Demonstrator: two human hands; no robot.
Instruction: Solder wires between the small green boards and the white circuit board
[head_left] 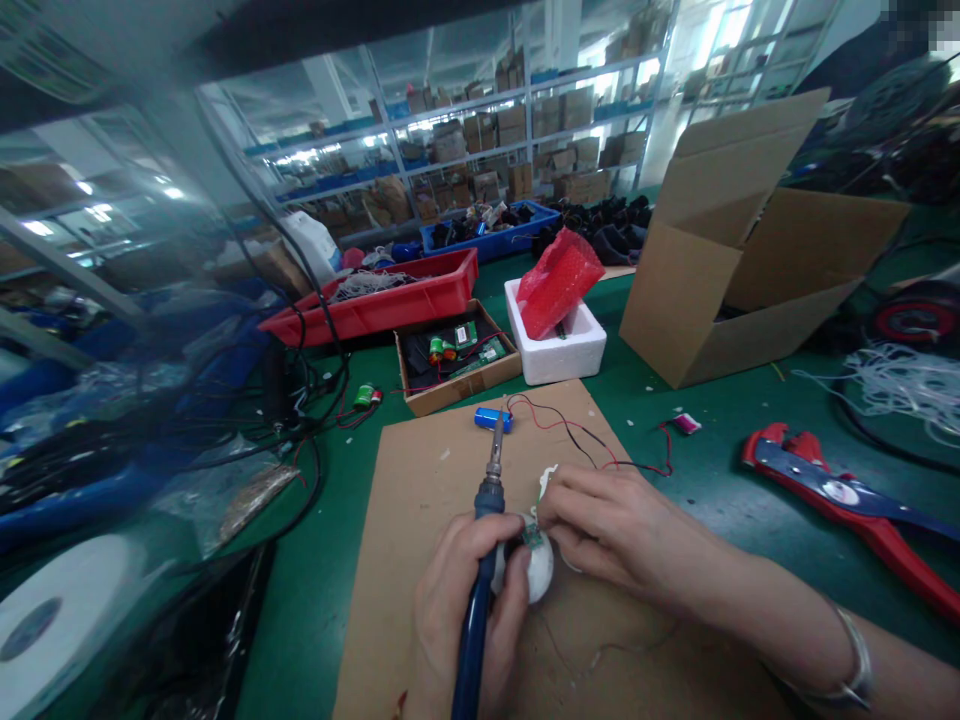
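My left hand is closed around the blue handle of a soldering iron, whose tip points away from me toward a blue cylindrical battery. The same hand also steadies a small round white part with a tiny green circuit board on top. My right hand pinches at that board, fingers pressed together. Thin red and black wires run from the part across the brown cardboard sheet to the battery and a small pink piece.
Behind the cardboard sheet stand a small cardboard tray of green boards, a white foam box with red bubble wrap, a red bin and an open carton. Red cutters lie at right. Black cables and a tape roll crowd the left.
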